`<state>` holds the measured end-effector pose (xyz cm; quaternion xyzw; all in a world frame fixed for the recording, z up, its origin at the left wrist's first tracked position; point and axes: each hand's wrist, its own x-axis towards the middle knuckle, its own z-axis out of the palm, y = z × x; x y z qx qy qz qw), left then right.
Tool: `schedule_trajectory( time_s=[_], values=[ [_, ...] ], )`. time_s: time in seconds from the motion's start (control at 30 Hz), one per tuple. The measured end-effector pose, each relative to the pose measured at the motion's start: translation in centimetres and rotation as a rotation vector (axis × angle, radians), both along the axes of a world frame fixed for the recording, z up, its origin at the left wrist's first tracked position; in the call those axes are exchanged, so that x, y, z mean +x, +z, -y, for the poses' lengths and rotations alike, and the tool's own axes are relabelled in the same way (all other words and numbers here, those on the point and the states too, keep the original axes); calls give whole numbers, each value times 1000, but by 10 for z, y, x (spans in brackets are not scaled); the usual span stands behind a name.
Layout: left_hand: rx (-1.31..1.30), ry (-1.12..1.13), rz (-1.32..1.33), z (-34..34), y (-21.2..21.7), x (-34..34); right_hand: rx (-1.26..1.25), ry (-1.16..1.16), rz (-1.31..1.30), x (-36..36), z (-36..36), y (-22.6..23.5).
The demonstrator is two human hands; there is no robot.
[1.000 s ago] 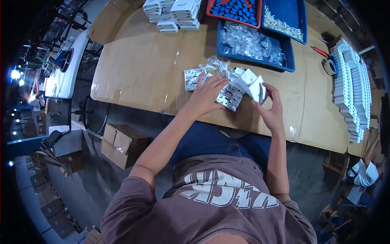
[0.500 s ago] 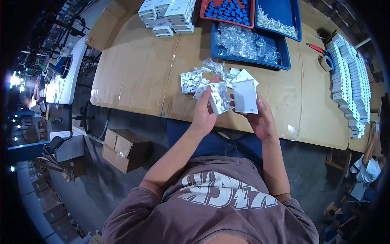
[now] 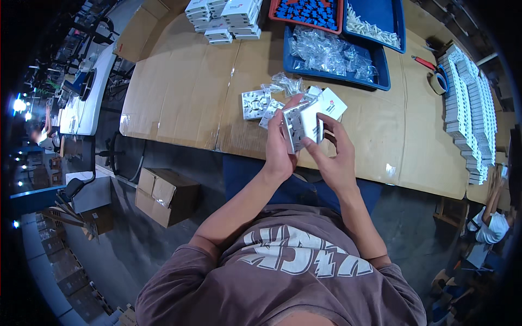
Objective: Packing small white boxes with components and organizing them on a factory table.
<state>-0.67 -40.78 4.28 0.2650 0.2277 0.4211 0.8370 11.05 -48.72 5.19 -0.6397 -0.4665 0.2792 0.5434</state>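
Over the near edge of the cardboard-topped table, my left hand (image 3: pixel 276 151) is closed on a square white plastic housing (image 3: pixel 292 129) with a moulded inner side. My right hand (image 3: pixel 338 157) grips a smooth white plastic cover (image 3: pixel 311 120), tilted against the housing; how far the two touch is hard to tell. Just beyond my hands lie an open white housing (image 3: pixel 255 104) and another one (image 3: pixel 269 114), partly hidden by my left hand. White covers (image 3: pixel 333 104) lie on the right, and small clear plastic bags (image 3: pixel 286 83) behind.
Beyond are a blue tray (image 3: pixel 337 81) of clear bags, a red tray (image 3: pixel 305 25) of blue pieces and another blue tray (image 3: pixel 403 30) of white plugs. White boxes (image 3: pixel 239 16) are stacked far left, white units (image 3: pixel 462 111) at right by a tape roll (image 3: pixel 438 83) and red-handled tool (image 3: pixel 423 62).
The cover in my right hand has moved left and turned from facing up to tilted against the housing. My left hand has turned the housing more on edge.
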Motion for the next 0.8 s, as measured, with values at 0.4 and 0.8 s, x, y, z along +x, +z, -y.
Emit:
schedule_trajectory(
  time_s=[0.4, 0.8],
  values=[
    [75, 15, -102, 5, 5, -2, 69, 11, 134, -16, -1, 3],
    [167, 43, -68, 9, 4, -4, 105, 14, 115, -18, -2, -4]
  ],
)
